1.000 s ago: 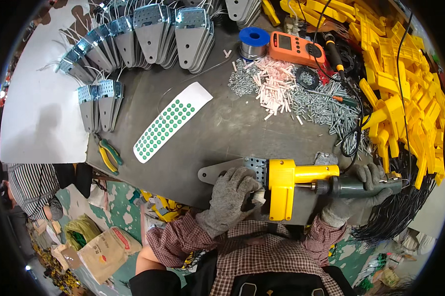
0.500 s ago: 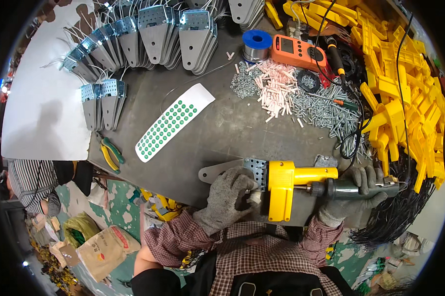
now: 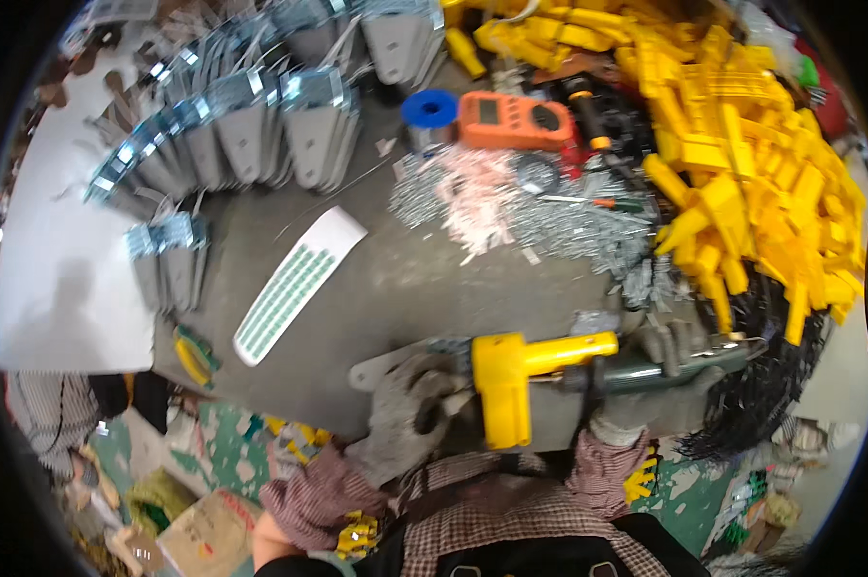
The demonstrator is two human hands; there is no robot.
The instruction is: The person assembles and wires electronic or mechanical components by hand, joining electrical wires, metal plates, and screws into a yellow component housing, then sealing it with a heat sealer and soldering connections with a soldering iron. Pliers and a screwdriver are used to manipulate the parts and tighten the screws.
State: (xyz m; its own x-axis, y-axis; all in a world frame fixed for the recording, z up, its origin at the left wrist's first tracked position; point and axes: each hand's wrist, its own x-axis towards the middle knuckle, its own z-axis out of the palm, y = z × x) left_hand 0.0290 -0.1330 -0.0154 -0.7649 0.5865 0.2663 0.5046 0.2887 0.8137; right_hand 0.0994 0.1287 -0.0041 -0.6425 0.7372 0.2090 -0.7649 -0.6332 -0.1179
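Observation:
My left hand [image 3: 405, 413], in a grey glove, is closed around a grey metal plate [image 3: 370, 371] near the table's front edge. At the plate's right end sits a yellow plastic housing [image 3: 501, 399] with a handle-like arm pointing right. My right hand [image 3: 667, 377], also gloved, grips a dark electric screwdriver [image 3: 626, 373] lying level. Its shaft points left into the corner of the housing, below the yellow arm. The bit's tip is hidden by the housing. The picture is blurred, and the left fingertips are hard to make out.
Yellow housings [image 3: 732, 192] are heaped at the right, above black wires [image 3: 770, 385]. Screws [image 3: 588, 231], pink sleeves [image 3: 477, 197], a solder spool [image 3: 430, 111] and an orange multimeter [image 3: 516, 121] lie at the back. Plate stacks [image 3: 309, 135], a sticker sheet [image 3: 299, 288] and pliers [image 3: 194, 356] are left.
The whole view has shifted and blurred, with the table's far things now lower and farther left. Both hands keep their holds on the plate and the screwdriver.

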